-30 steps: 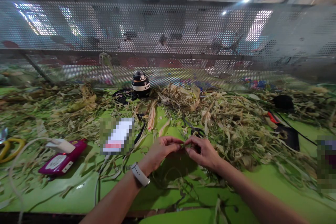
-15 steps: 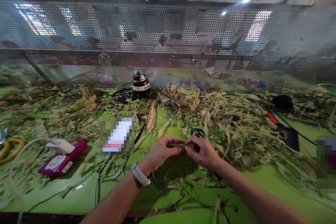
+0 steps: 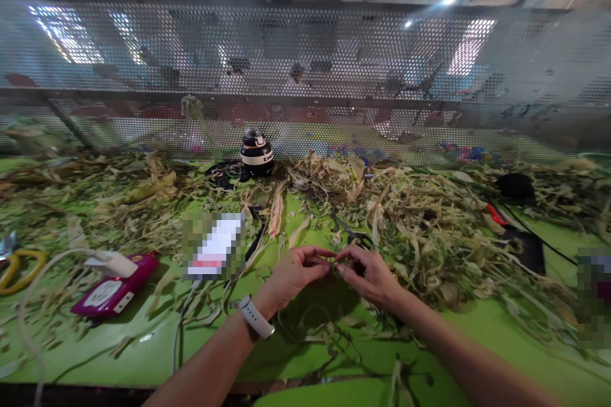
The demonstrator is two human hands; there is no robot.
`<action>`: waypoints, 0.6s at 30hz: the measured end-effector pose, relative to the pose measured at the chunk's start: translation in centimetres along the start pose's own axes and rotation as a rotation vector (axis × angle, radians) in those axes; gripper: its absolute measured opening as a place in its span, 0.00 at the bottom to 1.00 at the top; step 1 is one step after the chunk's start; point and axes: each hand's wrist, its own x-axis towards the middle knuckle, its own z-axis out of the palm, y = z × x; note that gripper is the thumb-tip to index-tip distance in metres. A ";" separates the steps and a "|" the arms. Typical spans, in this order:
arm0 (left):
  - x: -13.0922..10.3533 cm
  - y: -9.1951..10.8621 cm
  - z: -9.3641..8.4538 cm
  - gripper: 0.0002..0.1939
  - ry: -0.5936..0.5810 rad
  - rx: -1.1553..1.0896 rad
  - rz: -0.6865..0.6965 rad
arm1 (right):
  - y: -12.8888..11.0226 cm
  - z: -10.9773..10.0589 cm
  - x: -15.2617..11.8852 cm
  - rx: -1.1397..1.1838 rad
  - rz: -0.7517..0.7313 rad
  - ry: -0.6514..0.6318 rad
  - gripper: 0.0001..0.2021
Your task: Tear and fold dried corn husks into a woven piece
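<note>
My left hand (image 3: 300, 272), with a pale watch band (image 3: 256, 318) on its wrist, has thumb and fingers pinched together. Facing it, my right hand (image 3: 365, 273) makes a pinch too, its fingertips almost meeting those of the left. A small greenish bit shows between the fingertips, too small to name. Just behind my right hand lie dark-handled scissors (image 3: 360, 238), partly covered. Dried leaf strips (image 3: 429, 241) are heaped to the right of my hands, and thin strands (image 3: 329, 334) lie scattered on the green tabletop (image 3: 267, 362) below them.
Left of my hands lie a blurred-out phone (image 3: 217, 248), a magenta power strip (image 3: 114, 286) with a white charger (image 3: 111, 264), and yellow-handled scissors (image 3: 23, 270). A black bottle (image 3: 256, 154) stands before the perforated metal screen (image 3: 305, 76). A black pouch (image 3: 525, 248) is at the right.
My fingers have shifted very slightly, both hands keeping their pinch close together. Everything on the table stays where it was.
</note>
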 end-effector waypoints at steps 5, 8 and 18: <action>-0.1 0.3 0.1 0.16 0.023 0.009 0.017 | 0.5 0.3 0.2 -0.026 0.025 0.050 0.07; -0.2 0.5 0.2 0.17 0.017 -0.022 0.003 | 0.5 0.2 0.3 -0.010 0.030 0.062 0.08; 0.0 0.1 0.0 0.18 0.014 -0.030 0.005 | 0.3 0.4 0.2 -0.004 0.021 0.078 0.08</action>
